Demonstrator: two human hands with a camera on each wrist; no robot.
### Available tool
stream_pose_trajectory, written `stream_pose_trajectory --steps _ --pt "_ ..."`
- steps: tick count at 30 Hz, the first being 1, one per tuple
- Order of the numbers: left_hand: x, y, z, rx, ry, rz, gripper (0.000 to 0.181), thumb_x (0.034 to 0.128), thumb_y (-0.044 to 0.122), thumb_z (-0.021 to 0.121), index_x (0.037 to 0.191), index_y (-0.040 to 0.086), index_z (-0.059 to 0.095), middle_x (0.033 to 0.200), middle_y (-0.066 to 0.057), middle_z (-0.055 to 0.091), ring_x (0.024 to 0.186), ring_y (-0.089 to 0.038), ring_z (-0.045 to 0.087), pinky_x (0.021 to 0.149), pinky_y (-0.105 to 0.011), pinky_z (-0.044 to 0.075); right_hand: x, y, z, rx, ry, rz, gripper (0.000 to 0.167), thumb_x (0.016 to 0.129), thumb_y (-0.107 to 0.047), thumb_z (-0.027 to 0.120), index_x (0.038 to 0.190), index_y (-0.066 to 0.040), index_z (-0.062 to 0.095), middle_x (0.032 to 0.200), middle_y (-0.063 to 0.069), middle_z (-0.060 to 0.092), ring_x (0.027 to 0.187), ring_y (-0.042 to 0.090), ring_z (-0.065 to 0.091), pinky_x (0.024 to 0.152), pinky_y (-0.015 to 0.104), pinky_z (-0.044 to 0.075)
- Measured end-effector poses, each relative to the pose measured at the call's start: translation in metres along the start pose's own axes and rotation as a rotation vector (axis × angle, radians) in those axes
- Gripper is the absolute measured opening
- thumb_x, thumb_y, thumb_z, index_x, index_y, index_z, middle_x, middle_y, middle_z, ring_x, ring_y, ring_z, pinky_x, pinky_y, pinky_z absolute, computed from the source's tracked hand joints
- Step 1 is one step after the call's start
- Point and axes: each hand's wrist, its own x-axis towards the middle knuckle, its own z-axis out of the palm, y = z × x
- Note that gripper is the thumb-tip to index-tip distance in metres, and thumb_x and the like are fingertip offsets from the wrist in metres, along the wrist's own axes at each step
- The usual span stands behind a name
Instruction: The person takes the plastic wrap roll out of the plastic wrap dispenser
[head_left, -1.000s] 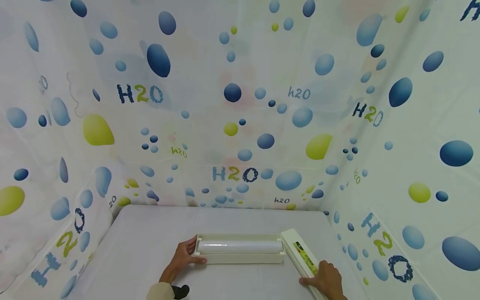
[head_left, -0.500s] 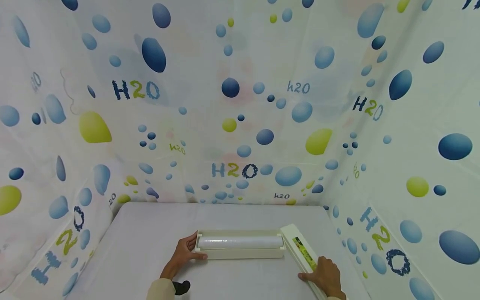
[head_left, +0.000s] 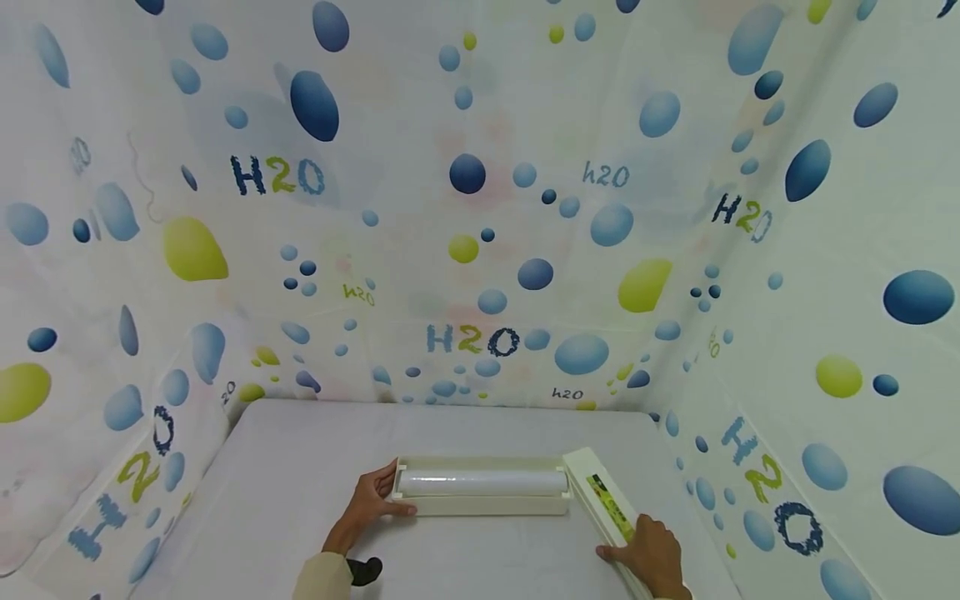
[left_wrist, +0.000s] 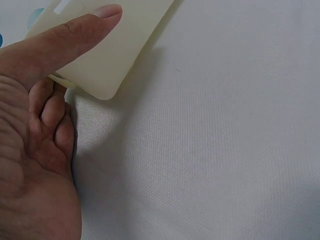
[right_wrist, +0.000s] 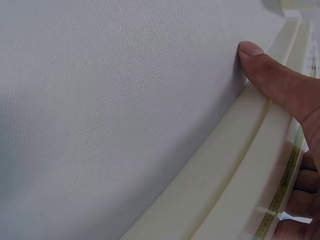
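Note:
A long cream cling film dispenser box (head_left: 491,507) lies on the white cloth, a shiny roll of film (head_left: 483,482) inside it. My left hand (head_left: 369,500) grips its left end, thumb on the front wall and fingers behind. In the left wrist view the thumb presses flat on the cream box (left_wrist: 112,60). Angled off the box's right end is the long cream lid (head_left: 587,473), bearing a yellow-green label. My right hand (head_left: 651,552) holds its near part, thumb on the left edge. The right wrist view shows the lid (right_wrist: 220,170) between thumb and curled fingers.
A white cloth (head_left: 300,467) covers the table. Curtains (head_left: 405,275) printed with blue and green drops and "H2O" enclose it at the back and both sides. A black strap end (head_left: 365,572) sticks out beside the left sleeve (head_left: 324,577).
The head view has shifted slightly. Both hands keep their grips, and the box and lid stay in the same places relative to each other.

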Motion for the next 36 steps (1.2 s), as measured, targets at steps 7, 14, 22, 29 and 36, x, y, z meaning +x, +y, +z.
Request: stream_pose_trajectory --steps 7,14,22,29,36 --pt "0.0 0.002 0.002 0.006 -0.001 0.03 0.109 0.0717 -0.005 0.098 0.16 -0.018 0.035 0.166 -0.034 0.039 0.154 -0.054 0.044 0.123 -0.034 0.051 0.005 0.003 0.004 -0.021 -0.015 0.045 0.101 0.055 -0.071 0.101 0.103 0.011 0.067 0.077 0.01 0.065 0.069 0.026 0.06 0.062 0.037 0.057" --pt "-0.002 -0.001 0.0 0.004 -0.007 0.01 0.109 0.0738 -0.005 0.098 0.162 -0.015 0.034 0.168 -0.031 0.038 0.156 -0.051 0.044 0.127 -0.047 0.045 -0.002 -0.006 0.004 -0.073 -0.034 0.092 0.098 0.064 -0.067 0.099 0.107 0.014 0.064 0.08 0.012 0.065 0.072 0.028 0.06 0.071 0.045 0.059" --pt "0.0 -0.004 -0.001 0.028 0.0 0.022 0.109 0.0727 -0.005 0.098 0.161 -0.016 0.035 0.167 -0.033 0.039 0.154 -0.053 0.045 0.125 -0.048 0.046 -0.006 -0.009 -0.007 -0.128 -0.031 0.012 0.118 0.064 -0.075 0.095 0.125 0.018 0.058 0.087 0.016 0.065 0.077 0.028 0.06 0.074 0.048 0.06" --pt "-0.002 -0.002 -0.002 0.01 -0.033 0.043 0.108 0.0747 -0.004 0.097 0.161 -0.017 0.033 0.166 -0.035 0.038 0.154 -0.055 0.045 0.126 -0.05 0.046 0.006 -0.011 -0.034 0.094 0.198 -0.2 0.115 0.076 -0.059 0.095 0.149 0.019 0.052 0.126 0.04 0.072 0.104 0.053 0.074 0.085 0.062 0.067" --pt "0.0 -0.004 -0.004 0.045 -0.039 0.04 0.109 0.0749 -0.001 0.098 0.161 -0.016 0.034 0.166 -0.034 0.039 0.154 -0.054 0.045 0.124 -0.041 0.05 0.016 -0.033 -0.061 0.457 0.273 -0.276 0.091 0.085 -0.031 0.096 0.153 0.011 0.054 0.148 0.03 0.064 0.135 0.05 0.067 0.111 0.061 0.059"
